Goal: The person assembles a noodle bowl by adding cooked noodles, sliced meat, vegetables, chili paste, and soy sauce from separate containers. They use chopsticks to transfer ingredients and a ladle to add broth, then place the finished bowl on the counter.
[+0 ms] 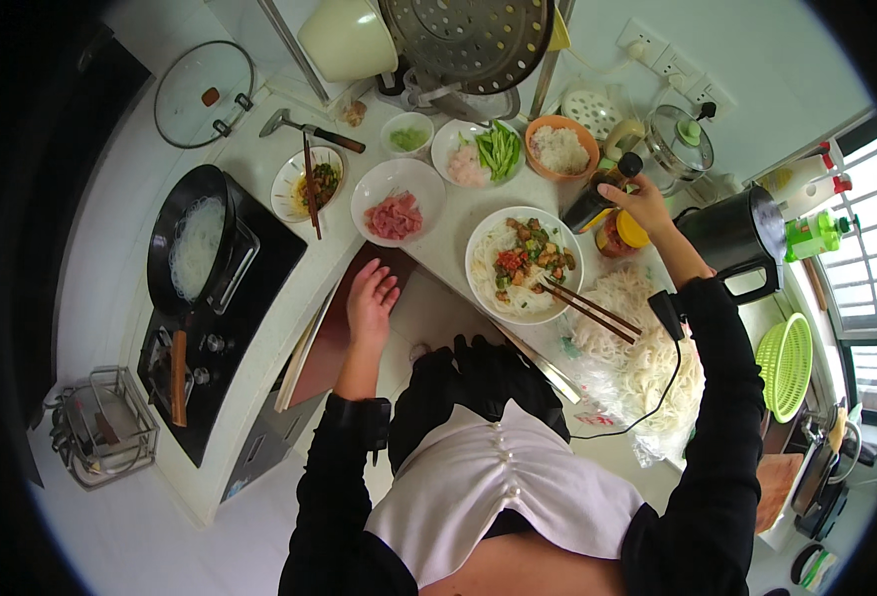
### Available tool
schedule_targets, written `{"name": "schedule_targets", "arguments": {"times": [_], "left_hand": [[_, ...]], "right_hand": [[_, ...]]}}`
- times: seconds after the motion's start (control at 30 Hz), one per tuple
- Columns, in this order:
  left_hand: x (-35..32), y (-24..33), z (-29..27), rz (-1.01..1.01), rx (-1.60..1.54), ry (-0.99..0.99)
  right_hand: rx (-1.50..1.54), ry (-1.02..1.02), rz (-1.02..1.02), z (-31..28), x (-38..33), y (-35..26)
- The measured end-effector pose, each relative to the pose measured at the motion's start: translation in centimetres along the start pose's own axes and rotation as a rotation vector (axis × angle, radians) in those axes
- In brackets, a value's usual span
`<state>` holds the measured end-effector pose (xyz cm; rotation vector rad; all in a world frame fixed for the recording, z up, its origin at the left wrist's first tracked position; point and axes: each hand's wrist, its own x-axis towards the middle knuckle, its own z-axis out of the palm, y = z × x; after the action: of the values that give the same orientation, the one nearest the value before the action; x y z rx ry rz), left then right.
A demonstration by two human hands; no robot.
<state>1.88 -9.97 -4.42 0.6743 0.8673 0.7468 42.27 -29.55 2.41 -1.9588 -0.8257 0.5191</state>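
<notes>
Head view: the right hand point(640, 204) grips a dark bottle point(583, 209) near its black cap, thumb and fingers wrapped around the neck. Whether the bottle's base touches the counter cannot be told. Just below the right hand stands a jar point(629, 234) with a yellow lid, and to its right is a black kettle point(738, 236). Left of and below the same hand sits a white bowl point(514, 315) of noodles topped with chopped brown, red and green pieces; brown chopsticks point(599, 312) lean over its rim. Below the right hand, a clear plastic bag of pale noodles point(647, 348) lies on the counter.

The left hand point(370, 301) holds nothing; its fingers are loosely curled, slightly apart, near the counter's front edge. Just beyond its fingertips is a bowl of pink meat slices point(395, 216). Farther off, up and to the left of that hand, a small bowl point(285, 187) holds a chopped mixture with chopsticks laid across. Well to its left, a black wok point(163, 260) of white noodles sits on the stove.
</notes>
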Motion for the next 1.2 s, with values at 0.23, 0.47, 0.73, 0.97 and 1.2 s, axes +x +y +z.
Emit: {"name": "schedule_targets", "arguments": {"times": [0.23,0.47,0.73,0.97,1.2], "left_hand": [[1.2,2.6,3.8,0.012,0.21,-0.354],[0.3,5.1,7.6,0.205,0.401,-0.775],[-4.7,9.5,11.2,0.889,0.485,-0.873],[-2.4,13.1,0.1,0.912,0.666,-0.42],[-0.8,13.2,-10.3,0.851,0.83,-0.244]], "right_hand": [[-0.268,0.186,-0.041,0.9,-0.8,-4.3],[-0.347,0.205,-0.354,-0.3,-8.3,-18.6],[-0.147,0.041,-0.358,8.6,-14.0,-33.4],[-0.021,-0.121,-0.364,22.5,-10.4,-33.1],[-0.665,-0.29,-0.634,30.2,-6.5,-33.6]]}}
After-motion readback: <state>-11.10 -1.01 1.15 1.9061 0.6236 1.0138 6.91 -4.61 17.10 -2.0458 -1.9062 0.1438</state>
